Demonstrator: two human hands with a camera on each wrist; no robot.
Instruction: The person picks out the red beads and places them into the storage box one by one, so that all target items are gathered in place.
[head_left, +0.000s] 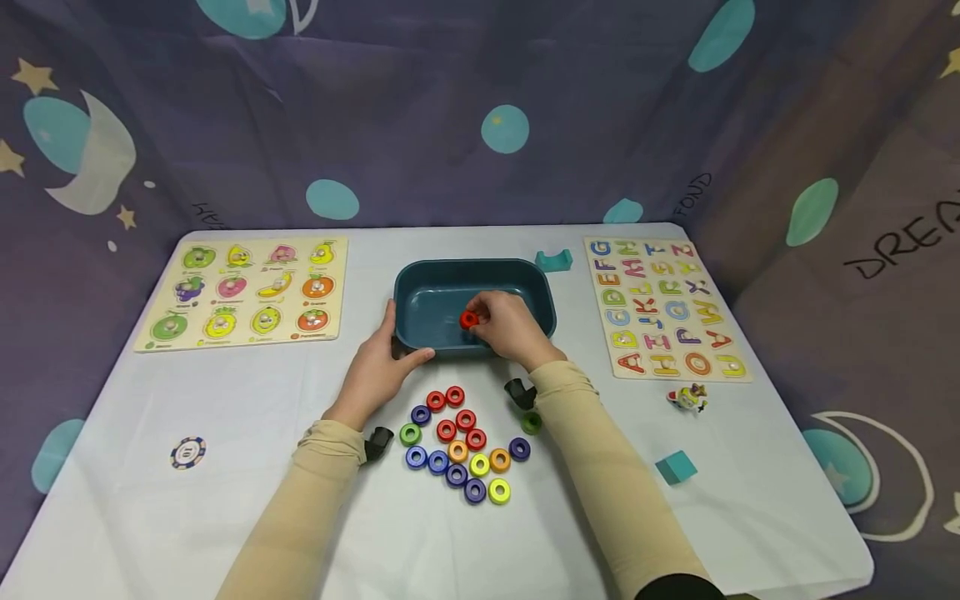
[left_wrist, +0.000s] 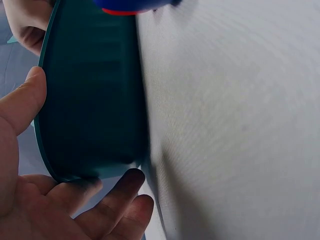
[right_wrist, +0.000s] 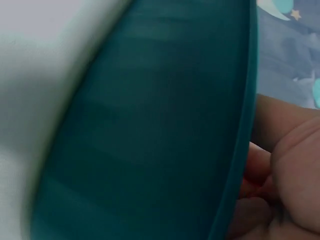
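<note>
A dark teal rectangular tray (head_left: 420, 340) stands at the middle of the white table. My left hand (head_left: 372, 371) holds its near left corner, thumb at the front rim and fingers along the left end; the left wrist view shows the fingers (left_wrist: 120, 197) against that end. Over the tray's inside, my right hand (head_left: 513, 327) pinches a small red ring (head_left: 468, 320) between thumb and fingertips. In the right wrist view the tray wall hides part of that hand. Several loose rings lie in front of the tray, among them a red ring (head_left: 476, 439) and a yellow ring (head_left: 499, 491).
A fruit puzzle board (head_left: 251, 289) lies at the left and a letter board (head_left: 660, 308) at the right. A poker chip (head_left: 188, 452), a teal block (head_left: 677, 467), a small figurine (head_left: 688, 397) and a teal arch-shaped piece (head_left: 553, 261) are also on the table.
</note>
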